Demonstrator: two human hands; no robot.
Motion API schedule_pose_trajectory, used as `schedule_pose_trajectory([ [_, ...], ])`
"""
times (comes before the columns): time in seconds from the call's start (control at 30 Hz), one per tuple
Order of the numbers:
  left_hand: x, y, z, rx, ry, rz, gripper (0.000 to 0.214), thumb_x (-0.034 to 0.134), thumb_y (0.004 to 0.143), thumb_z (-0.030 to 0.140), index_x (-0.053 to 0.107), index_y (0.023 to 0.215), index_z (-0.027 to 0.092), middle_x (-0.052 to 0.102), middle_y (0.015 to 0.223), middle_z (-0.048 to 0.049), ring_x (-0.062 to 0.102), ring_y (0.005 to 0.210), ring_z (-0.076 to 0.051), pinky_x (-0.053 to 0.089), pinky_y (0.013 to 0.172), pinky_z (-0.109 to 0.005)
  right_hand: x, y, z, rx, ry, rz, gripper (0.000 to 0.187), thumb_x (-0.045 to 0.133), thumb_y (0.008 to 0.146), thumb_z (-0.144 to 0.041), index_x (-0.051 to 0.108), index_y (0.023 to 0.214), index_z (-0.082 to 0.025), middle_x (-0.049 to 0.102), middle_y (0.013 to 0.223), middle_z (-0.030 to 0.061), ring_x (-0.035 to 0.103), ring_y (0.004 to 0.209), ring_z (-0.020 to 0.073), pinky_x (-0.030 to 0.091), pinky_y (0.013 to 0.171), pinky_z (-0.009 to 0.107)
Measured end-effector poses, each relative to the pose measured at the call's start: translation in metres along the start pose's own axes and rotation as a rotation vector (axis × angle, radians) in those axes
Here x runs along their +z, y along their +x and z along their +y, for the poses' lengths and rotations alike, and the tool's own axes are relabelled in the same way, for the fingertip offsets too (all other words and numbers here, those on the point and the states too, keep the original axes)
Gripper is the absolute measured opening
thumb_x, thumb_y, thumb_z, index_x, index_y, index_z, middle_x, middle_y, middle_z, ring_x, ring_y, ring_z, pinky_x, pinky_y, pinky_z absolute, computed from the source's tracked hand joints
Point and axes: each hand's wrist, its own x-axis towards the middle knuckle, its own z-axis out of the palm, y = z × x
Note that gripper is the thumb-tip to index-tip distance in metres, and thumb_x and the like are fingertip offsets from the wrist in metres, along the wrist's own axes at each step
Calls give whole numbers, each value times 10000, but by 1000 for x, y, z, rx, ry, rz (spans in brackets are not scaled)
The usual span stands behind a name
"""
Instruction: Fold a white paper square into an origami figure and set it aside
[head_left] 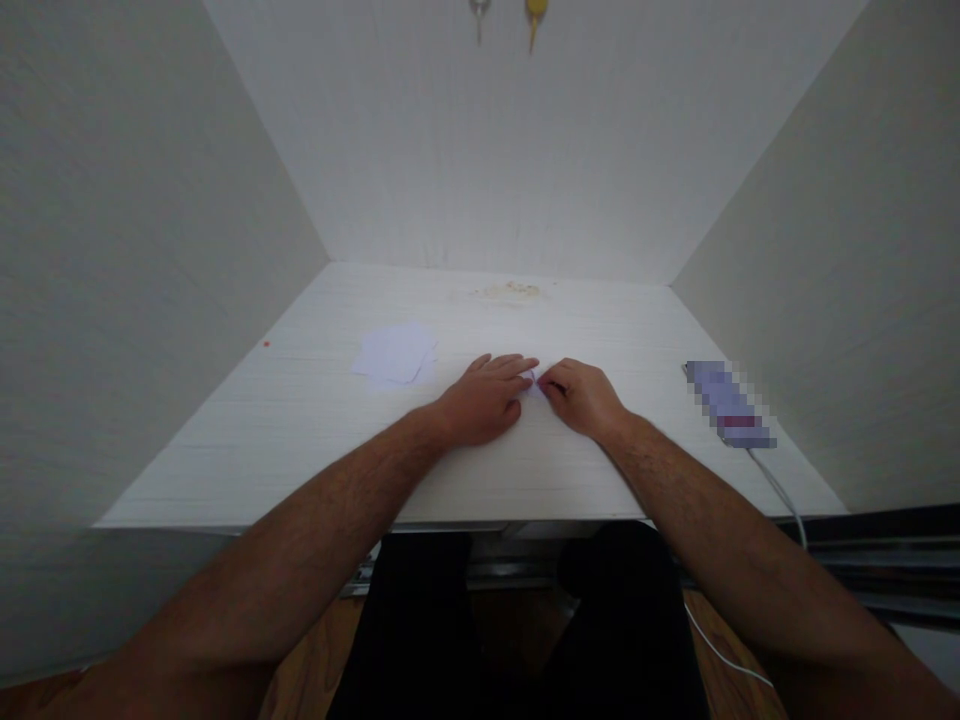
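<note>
Near the middle of the white desk [300, 430], a small piece of paper [535, 380] shows between my two hands, mostly covered by them. My left hand [484, 398] lies flat with fingers stretched out, its fingertips on the left part of the paper. On the other side, my right hand [585, 395] is closed in a pinch at the paper's right edge. A loose pile of white paper sheets [396, 352] rests to the left of my left hand.
At the right lies a phone-like flat device [727, 405], blurred out, with a white cable [780, 490] running over the desk edge. Walls enclose the desk on three sides. A stained patch [514, 291] marks the back, and a tiny red spot [266, 344] the left edge.
</note>
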Motion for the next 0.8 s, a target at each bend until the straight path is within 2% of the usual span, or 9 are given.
schedule_pose_trajectory([
  [0.23, 2, 3, -1, -2, -8, -39, 457, 402, 874, 213, 526, 1313, 183, 522, 1428, -80, 444, 1333, -221, 232, 1172, -496, 2, 0, 1, -45, -11, 40, 258, 461, 945, -245, 710, 914, -185, 693, 933, 72, 607, 853, 173, 435, 767, 278],
  [0.57, 2, 2, 0, 1, -28, -34, 520, 396, 873, 191, 446, 1390, 176, 528, 1420, -88, 449, 1331, -214, 212, 1183, -489, 3, -1, 6, -97, 11, 61, 224, 509, 911, -202, 732, 925, -201, 700, 907, 60, 617, 828, 173, 445, 748, 283],
  [0.8, 5, 0, 0, -11, -6, -50, 515, 361, 921, 226, 432, 1431, 225, 460, 1489, -70, 391, 1380, -213, 226, 1167, -509, 3, -1, 6, -77, 28, 80, 214, 523, 898, -202, 737, 892, -191, 713, 914, 64, 631, 832, 176, 455, 760, 286],
])
